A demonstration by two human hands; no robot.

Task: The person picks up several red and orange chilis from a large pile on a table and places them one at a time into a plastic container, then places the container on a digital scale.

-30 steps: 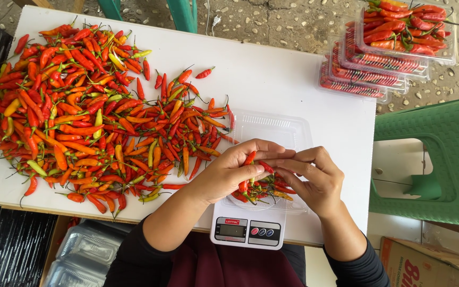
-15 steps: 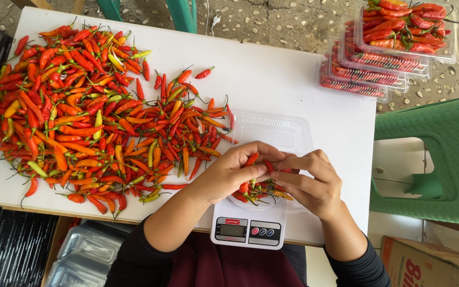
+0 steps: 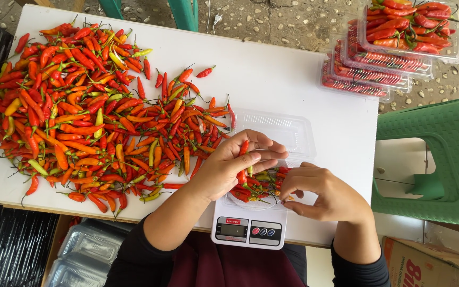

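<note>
My left hand (image 3: 235, 165) holds a few red chilies (image 3: 243, 151) over a clear plastic tray (image 3: 280, 130) that sits on a white digital kitchen scale (image 3: 248, 229). The tray's near half holds a small heap of chilies (image 3: 261, 188). My right hand (image 3: 325, 194) rests on that heap at the tray's right side, fingers bent among the chilies. A big pile of red, orange and green chilies (image 3: 91, 111) covers the left of the white table (image 3: 272, 74).
Several filled, closed clear trays of chilies (image 3: 394, 48) are stacked at the table's far right corner. A green plastic stool (image 3: 442, 159) stands to the right. Empty clear trays (image 3: 83, 255) lie under the table at left. A cardboard box (image 3: 431, 266) sits at bottom right.
My right hand has dropped from beside the left hand down onto the chilies in the tray. The left hand stays over the tray with its chilies.
</note>
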